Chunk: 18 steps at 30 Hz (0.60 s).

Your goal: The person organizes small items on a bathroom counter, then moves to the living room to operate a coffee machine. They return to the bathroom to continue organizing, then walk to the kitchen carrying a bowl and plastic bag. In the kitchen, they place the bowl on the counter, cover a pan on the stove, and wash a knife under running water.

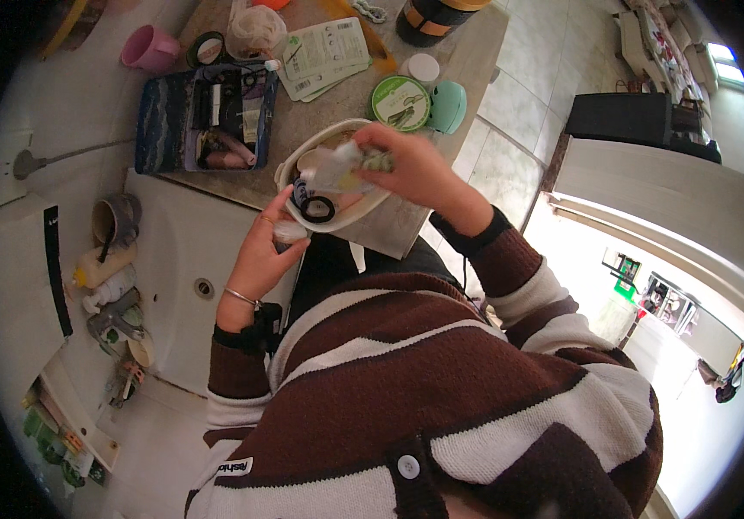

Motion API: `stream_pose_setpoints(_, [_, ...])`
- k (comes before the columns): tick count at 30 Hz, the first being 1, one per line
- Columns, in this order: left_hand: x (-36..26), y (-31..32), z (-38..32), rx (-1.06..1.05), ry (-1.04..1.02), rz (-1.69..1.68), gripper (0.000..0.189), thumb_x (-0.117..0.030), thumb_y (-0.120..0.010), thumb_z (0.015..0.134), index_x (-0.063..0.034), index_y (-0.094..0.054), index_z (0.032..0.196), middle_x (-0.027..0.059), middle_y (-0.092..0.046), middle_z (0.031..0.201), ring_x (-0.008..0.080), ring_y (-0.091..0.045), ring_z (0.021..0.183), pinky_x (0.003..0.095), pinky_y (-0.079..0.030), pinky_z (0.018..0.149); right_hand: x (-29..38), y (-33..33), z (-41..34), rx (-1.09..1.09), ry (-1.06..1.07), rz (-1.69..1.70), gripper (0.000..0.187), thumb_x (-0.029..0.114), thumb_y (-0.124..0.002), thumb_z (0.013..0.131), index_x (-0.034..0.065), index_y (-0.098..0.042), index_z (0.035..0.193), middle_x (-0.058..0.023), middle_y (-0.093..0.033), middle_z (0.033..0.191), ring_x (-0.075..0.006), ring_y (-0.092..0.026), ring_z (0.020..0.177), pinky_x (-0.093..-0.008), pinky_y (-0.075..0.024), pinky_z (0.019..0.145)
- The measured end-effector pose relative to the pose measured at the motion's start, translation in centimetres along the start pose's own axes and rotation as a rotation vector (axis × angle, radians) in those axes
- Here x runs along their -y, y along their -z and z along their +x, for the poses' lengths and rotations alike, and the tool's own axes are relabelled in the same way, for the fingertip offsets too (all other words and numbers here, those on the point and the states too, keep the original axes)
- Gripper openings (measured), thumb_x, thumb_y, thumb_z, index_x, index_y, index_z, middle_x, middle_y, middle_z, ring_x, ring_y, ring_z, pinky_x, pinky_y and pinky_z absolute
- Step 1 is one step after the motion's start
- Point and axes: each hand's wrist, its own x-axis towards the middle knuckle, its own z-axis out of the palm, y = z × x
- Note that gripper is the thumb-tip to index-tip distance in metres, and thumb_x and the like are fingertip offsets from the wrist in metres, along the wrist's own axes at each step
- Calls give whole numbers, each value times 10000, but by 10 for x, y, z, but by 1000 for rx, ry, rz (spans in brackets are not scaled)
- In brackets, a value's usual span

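Note:
My right hand (404, 162) is over a white oval plastic basket (284, 162) and grips a translucent packet (339, 168), blurred, with something greenish at its end. Beside the basket's near left rim, my left hand (265, 250) holds a small clear-topped container (289, 232) between thumb and fingers. A black ring-shaped band (317, 209) lies in the basket among a blue-and-white item (300, 191) and other small things, partly hidden by the packet. Just past the basket stand a round green-lidded tub (400, 104), a mint-green case (448, 107) and a jar with a white lid (423, 67).
A blue box (164, 123) of cosmetics stands at the counter's left, near a pink cup (150, 48). Flat packets (326, 55) and a dark jar (433, 19) lie farther back. A white washbasin (177, 259) adjoins the counter, with bottles (106, 266) along its left side.

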Motion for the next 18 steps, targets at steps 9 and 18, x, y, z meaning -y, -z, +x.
stream_pose_setpoints(9, [-5,-2,-1,82,8,124,749,-51,-711,786,-181,-402,1456,67,-514,1153,169,-531,1052,318,-444,935,8,-29,-11,280,97,139,319,184,-708,796,137,-588,1088,-107,-661,944,-318,-648,902,-400,-517,750])
stream_pose_setpoints(18, [-1,-7,-2,73,-2,62,687,-53,-689,787,-191,-464,1422,62,-458,967,145,-540,827,279,-473,763,-18,-24,15,90,-4,-569,144,120,-628,829,67,-597,959,-141,-675,835,-320,-672,783,-402,-529,652])
